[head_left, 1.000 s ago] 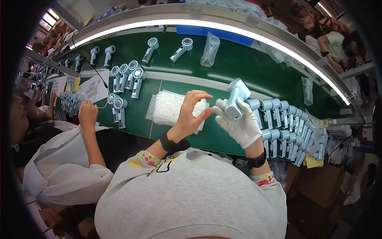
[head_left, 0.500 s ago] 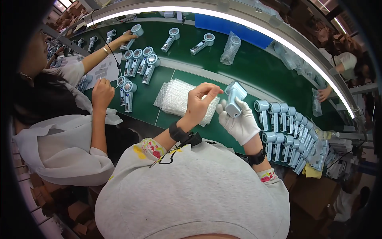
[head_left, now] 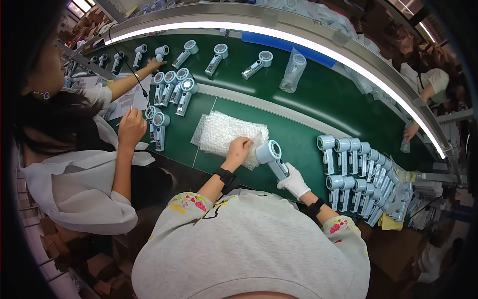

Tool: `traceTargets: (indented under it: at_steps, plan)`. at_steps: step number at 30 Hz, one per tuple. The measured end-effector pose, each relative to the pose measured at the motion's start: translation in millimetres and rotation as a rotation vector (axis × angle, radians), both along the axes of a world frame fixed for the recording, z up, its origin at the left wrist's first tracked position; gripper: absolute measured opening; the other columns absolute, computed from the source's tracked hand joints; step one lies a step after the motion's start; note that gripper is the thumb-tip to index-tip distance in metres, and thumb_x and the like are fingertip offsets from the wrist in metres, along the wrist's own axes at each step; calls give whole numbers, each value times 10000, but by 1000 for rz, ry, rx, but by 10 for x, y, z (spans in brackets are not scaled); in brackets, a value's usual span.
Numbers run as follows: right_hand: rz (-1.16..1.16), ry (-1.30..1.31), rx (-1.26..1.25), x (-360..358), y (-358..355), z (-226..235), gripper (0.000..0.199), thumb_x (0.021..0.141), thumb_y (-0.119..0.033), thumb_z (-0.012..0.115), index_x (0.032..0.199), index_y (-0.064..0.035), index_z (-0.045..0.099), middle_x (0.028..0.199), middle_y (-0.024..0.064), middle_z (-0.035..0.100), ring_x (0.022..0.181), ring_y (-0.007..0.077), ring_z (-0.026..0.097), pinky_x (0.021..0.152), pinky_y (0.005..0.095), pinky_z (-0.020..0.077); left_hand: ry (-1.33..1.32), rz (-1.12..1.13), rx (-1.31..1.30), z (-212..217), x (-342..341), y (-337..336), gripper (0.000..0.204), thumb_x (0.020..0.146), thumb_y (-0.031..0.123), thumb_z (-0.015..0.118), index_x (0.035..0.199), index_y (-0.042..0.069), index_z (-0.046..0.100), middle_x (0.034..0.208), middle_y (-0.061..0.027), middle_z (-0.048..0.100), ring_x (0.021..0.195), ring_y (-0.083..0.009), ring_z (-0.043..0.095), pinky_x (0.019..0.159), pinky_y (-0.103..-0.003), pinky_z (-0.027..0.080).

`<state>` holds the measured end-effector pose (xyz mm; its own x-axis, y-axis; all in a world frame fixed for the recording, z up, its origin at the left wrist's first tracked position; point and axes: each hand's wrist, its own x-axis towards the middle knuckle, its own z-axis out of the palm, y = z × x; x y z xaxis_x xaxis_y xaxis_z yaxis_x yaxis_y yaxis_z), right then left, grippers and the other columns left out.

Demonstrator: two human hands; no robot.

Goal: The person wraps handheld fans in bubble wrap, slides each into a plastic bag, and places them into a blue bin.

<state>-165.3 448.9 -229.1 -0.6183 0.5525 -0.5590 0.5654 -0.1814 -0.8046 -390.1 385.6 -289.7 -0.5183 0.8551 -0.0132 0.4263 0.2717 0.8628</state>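
My gloved right hand (head_left: 295, 182) clamped on the fan (head_left: 273, 157) handle, fan just right of the bubble wrap (head_left: 224, 132), my bare left hand (head_left: 239, 149) fingers curled on the wrap's right edge, green surface (head_left: 298, 134) beneath

Single head-worn fisheye view, steeply downward over the green conveyor belt (head_left: 308, 134).

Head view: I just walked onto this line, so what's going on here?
A person at a green conveyor table holds a pale blue handheld fan by its handle in the gloved right hand. The bare left hand rests on a stack of bubble-wrap bags. More fans lie in rows at the right; a co-worker handles others at the left.
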Motion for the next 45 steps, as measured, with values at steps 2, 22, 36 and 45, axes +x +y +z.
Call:
traceTargets:
  at_steps: [2,22,36,45]
  plan:
    - [102,72,183,-132,25,-103,331,602,-63,645,903,-18,516,756,145,587,695,248,604,605,360,491,-163,18,-25,8,-65,-55,139,764,108,616,834,-11,633,758,-143,621,710,-263,602,634,-323,469]
    - [121,222,-871,-715,204,599,175,767,-161,631,827,-23,541,616,73,553,417,140,485,361,261,327,365,23,231,1360,298,-241,91,738,46,625,828,47,613,790,-108,553,739,-292,554,637,-349,455]
    - [-214,435,-741,-573,252,1163,137,776,-136,624,798,-39,529,539,10,486,360,74,389,325,212,236,172,-53,483,1548,-56,160,104,749,-21,609,832,24,566,780,-109,564,719,-267,546,624,-327,443]
    - [-132,673,-1148,-495,460,1096,297,858,-277,534,956,3,548,632,104,566,433,177,489,388,258,370,-298,-69,343,1836,7,346,77,759,-46,560,824,-8,577,709,-108,552,661,-240,546,593,-278,437]
